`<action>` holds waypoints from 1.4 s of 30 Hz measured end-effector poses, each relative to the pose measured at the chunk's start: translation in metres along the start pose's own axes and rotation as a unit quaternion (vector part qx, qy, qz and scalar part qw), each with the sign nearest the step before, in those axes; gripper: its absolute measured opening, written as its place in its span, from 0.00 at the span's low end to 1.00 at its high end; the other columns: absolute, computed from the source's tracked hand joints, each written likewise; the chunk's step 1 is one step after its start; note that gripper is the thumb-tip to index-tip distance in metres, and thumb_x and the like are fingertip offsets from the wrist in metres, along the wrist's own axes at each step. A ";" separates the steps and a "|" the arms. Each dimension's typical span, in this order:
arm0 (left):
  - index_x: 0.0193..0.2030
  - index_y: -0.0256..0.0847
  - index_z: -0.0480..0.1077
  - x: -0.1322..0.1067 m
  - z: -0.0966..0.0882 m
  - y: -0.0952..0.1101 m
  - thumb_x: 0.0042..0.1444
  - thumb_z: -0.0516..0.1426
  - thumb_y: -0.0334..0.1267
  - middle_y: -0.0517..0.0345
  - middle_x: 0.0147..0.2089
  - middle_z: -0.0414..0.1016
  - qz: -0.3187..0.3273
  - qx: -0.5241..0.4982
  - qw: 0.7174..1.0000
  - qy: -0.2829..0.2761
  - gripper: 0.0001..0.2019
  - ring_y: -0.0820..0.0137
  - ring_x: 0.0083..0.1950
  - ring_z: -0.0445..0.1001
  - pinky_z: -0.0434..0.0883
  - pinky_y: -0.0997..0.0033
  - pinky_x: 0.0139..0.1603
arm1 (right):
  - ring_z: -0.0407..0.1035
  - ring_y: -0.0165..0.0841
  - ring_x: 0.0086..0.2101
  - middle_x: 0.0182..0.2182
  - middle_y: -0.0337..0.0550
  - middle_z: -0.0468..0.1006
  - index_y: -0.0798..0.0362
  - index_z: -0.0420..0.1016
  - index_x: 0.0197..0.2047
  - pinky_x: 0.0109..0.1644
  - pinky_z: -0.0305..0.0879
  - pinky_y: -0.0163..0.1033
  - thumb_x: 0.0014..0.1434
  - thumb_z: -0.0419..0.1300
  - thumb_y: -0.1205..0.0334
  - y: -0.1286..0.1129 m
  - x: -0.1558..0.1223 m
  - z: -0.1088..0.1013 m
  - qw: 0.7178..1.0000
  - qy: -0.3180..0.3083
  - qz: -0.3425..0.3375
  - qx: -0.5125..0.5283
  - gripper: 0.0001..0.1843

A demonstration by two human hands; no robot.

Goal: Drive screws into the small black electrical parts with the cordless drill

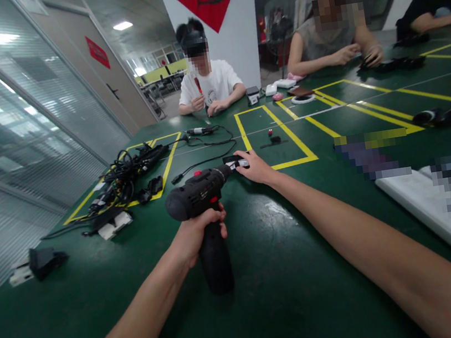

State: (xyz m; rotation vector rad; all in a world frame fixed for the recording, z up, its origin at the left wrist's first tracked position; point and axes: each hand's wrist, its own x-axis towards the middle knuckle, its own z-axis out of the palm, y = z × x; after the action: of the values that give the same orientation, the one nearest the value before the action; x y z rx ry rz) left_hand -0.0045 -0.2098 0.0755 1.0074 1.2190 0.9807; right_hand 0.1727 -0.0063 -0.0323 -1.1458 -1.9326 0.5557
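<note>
My left hand (204, 230) is wrapped round the grip of a black cordless drill (195, 193) with red buttons, its battery end low over the green table. The drill points away from me and to the right. At its tip, my right hand (254, 168) holds a small black and white device (235, 162) with its fingers. The drill's front end meets or nearly meets this device; the exact contact is too small to make out. A thin black cable (203, 163) runs on the table just beyond the drill.
Left on the green table (269, 297) lies a heap of black cables (129, 171), with a black and white part (37, 265) nearer me. Yellow tape (291, 132) marks rectangles. A white tray (419, 209) stands at right. Across the table, a person (213, 84) holds a red screwdriver (198, 86).
</note>
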 end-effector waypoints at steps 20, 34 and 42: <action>0.36 0.36 0.69 -0.001 0.001 0.001 0.43 0.60 0.35 0.61 0.30 0.69 -0.004 -0.004 1.000 0.000 0.11 0.75 0.22 0.69 0.66 0.71 0.27 | 0.67 0.40 0.53 0.53 0.50 0.65 0.49 0.66 0.61 0.62 0.62 0.47 0.57 0.59 0.61 -0.003 -0.001 -0.002 1.000 -0.001 0.004 -0.003 0.27; 0.34 0.36 0.68 0.000 0.001 0.001 0.43 0.59 0.35 0.61 0.28 0.68 -0.001 0.003 1.000 -0.005 0.09 0.74 0.22 0.68 0.66 0.71 0.27 | 0.67 0.40 0.53 0.53 0.49 0.65 0.49 0.66 0.61 0.62 0.62 0.46 0.57 0.59 0.62 0.000 0.000 0.000 1.000 0.003 -0.004 -0.008 0.27; 0.35 0.36 0.69 0.000 0.001 0.000 0.44 0.59 0.34 0.60 0.29 0.69 0.010 0.008 1.000 -0.002 0.09 0.74 0.22 0.69 0.66 0.70 0.27 | 0.67 0.40 0.53 0.52 0.49 0.64 0.49 0.66 0.61 0.62 0.62 0.46 0.57 0.59 0.61 0.001 0.000 0.001 1.000 0.004 -0.005 -0.006 0.27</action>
State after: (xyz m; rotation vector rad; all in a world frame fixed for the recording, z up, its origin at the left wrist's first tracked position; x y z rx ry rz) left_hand -0.0038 -0.2097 0.0758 1.0356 1.2172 0.9867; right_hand 0.1727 -0.0054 -0.0334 -1.1434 -1.9358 0.5342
